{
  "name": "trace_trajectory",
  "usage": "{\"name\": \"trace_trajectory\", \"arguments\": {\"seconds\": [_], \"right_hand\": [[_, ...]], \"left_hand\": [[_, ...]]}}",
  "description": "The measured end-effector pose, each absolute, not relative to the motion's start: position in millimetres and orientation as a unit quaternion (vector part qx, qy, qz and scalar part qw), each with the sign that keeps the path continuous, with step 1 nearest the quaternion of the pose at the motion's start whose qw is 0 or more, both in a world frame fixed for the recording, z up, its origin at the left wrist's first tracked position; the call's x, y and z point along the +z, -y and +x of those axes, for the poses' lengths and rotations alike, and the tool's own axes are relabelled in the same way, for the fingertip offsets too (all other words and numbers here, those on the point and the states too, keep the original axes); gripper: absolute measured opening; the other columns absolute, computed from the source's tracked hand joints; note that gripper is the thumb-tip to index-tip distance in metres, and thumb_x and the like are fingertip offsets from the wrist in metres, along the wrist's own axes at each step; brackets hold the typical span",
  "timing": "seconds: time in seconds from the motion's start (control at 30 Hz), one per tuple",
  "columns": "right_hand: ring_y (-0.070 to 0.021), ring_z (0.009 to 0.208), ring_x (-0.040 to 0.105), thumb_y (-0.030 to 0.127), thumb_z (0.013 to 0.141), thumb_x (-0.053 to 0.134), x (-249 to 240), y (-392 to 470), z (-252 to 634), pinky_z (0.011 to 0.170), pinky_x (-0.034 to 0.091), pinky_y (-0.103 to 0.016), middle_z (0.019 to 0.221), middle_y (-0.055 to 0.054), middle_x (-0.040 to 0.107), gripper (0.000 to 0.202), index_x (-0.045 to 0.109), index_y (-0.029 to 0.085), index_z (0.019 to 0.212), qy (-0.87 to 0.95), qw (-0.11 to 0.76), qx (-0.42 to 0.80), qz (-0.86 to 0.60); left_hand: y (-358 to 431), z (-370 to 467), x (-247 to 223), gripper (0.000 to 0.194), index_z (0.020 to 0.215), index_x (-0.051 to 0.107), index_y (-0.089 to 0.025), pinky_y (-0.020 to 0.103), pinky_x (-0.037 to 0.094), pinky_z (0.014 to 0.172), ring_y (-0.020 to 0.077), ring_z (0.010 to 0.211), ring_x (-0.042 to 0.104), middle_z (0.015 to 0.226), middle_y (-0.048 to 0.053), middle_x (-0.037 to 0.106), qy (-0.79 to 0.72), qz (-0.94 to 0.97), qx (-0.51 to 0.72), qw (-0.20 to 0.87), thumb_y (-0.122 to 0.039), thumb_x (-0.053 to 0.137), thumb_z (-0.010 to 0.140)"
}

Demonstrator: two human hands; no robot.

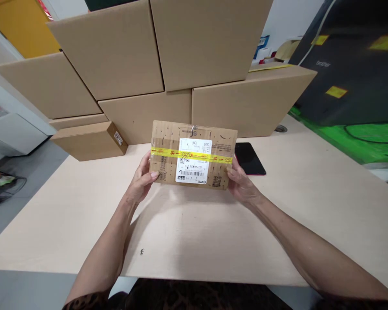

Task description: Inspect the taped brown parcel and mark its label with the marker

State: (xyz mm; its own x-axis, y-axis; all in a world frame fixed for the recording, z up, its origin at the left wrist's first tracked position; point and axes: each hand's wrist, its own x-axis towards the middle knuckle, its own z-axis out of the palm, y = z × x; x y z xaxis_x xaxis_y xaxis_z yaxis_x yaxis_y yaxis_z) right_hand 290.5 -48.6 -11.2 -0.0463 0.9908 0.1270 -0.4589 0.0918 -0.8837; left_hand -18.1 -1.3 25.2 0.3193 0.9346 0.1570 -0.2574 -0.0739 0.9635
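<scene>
Fingers (154,175) of both hands are closed on the short ends of a flat carton (218,165), the left hand (141,181) at one end and the right hand (242,184) at the other, with both thumbs laid over its front face. The carton is held above the worktop (194,245), its broad face turned towards the camera. Its brown cardboard is flecked with dark marks and printed codes. A white label (194,174) is stuck at the middle, crossed by a yellow tape (161,151) with red print, run from end to end.

Beside the right hand, a flat dark device (251,159) with a reddish edge is partly hidden. To the left, a smaller closed box (84,142) is set down, labelled on its end. Behind, the far side of the worktop is blocked by large plain boxes (210,47), stacked in tiers, smooth, matt and square-edged. At the right, a dark panel (352,69) marked with yellow patches is seen beyond a bright green surface (339,129). The worktop is pale and smooth, and is darkened by shadow beneath the carton.
</scene>
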Motion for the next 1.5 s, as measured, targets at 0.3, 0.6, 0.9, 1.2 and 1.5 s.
{"name": "trace_trajectory", "arguments": {"seconds": [0.3, 0.6, 0.9, 1.2, 1.5], "right_hand": [[-0.0413, 0.164, 0.041, 0.068, 0.063, 0.095, -14.1, 48.8, 297.6, 0.132, 0.035, -0.065, 0.171, -0.006, 0.052, 0.113, 0.046, 0.042, 0.162, 0.399, 0.589, 0.601, -0.364], [-0.0365, 0.169, 0.032, 0.053, 0.061, 0.101, -8.5, 53.7, 296.8, 0.138, 0.022, -0.061, 0.181, -0.002, 0.039, 0.116, 0.045, 0.042, 0.162, 0.417, 0.548, 0.627, -0.363], [-0.0287, 0.172, 0.025, 0.024, 0.052, 0.103, -35.0, 40.6, 294.8, 0.139, 0.022, -0.056, 0.180, -0.001, 0.039, 0.121, 0.047, 0.043, 0.158, 0.443, 0.579, 0.588, -0.349], [-0.0274, 0.166, 0.037, 0.023, 0.060, 0.100, -29.4, 45.1, 287.3, 0.132, 0.035, -0.057, 0.186, -0.001, 0.027, 0.122, 0.037, 0.048, 0.162, 0.444, 0.606, 0.575, -0.323], [-0.0261, 0.123, 0.070, 0.063, 0.072, 0.092, -20.7, 42.1, 291.3, 0.107, 0.057, -0.048, 0.137, 0.004, 0.075, 0.064, 0.066, 0.046, 0.128, 0.339, 0.622, 0.611, -0.354]], "left_hand": [[-0.7, -25.3, 36.7, 0.073, 0.131, 0.074, -0.024, 0.054, 0.051, 0.120, 0.0426, 0.143, 0.060, 0.138, 0.012, 0.074, -0.313, 0.513, 0.529, 0.599, -0.052, 0.091, 0.066], [-2.6, -30.5, 36.0, 0.084, 0.138, 0.070, -0.039, 0.048, 0.040, 0.130, 0.0375, 0.162, 0.037, 0.151, 0.004, 0.062, -0.315, 0.509, 0.640, 0.481, -0.060, 0.097, 0.062], [7.0, -24.7, 38.5, 0.097, 0.150, 0.065, -0.038, 0.050, 0.042, 0.131, 0.0415, 0.167, 0.034, 0.173, 0.006, 0.049, -0.302, 0.542, 0.608, 0.495, -0.070, 0.096, 0.064], [7.6, -22.2, 37.7, 0.074, 0.143, 0.072, -0.035, 0.050, 0.034, 0.137, 0.0350, 0.170, 0.028, 0.157, 0.006, 0.066, -0.298, 0.545, 0.587, 0.520, -0.059, 0.094, 0.077], [1.0, -26.0, 31.6, 0.066, 0.139, 0.076, -0.043, 0.052, 0.039, 0.133, 0.0352, 0.160, 0.047, 0.164, 0.002, 0.061, -0.304, 0.545, 0.571, 0.533, -0.043, 0.097, 0.077]]}}
